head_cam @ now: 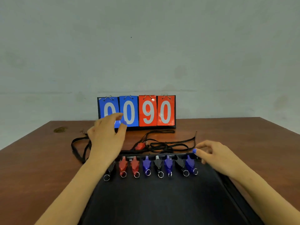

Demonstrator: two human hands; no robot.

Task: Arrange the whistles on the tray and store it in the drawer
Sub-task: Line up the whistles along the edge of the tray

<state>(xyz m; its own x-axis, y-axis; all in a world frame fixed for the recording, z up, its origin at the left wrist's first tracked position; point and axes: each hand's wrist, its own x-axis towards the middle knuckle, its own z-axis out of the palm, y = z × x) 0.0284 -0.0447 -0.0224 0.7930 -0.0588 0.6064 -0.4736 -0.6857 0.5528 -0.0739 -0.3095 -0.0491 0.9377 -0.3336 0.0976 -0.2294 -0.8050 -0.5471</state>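
Here, left hand (105,135): raised, fingers loosely spread, holding nothing.
Right hand (211,155): fingertips pinching a blue whistle (194,150) at the tray's far right corner.
Tray (162,200): black, near; eight whistles lined along its far edge.
Bench (32,159): red whistle (140,146) with tangled lanyards (170,146), scoreboard (137,111) behind.

1 head-worn view, facing forward and down, close over the tray (162,200), wall beyond

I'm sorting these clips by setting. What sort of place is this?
Probably a sports equipment or storage room, though that is a guess. A flip scoreboard stands on a brown wooden table against a bare wall, and plastic whistles are lined up on a black tray.
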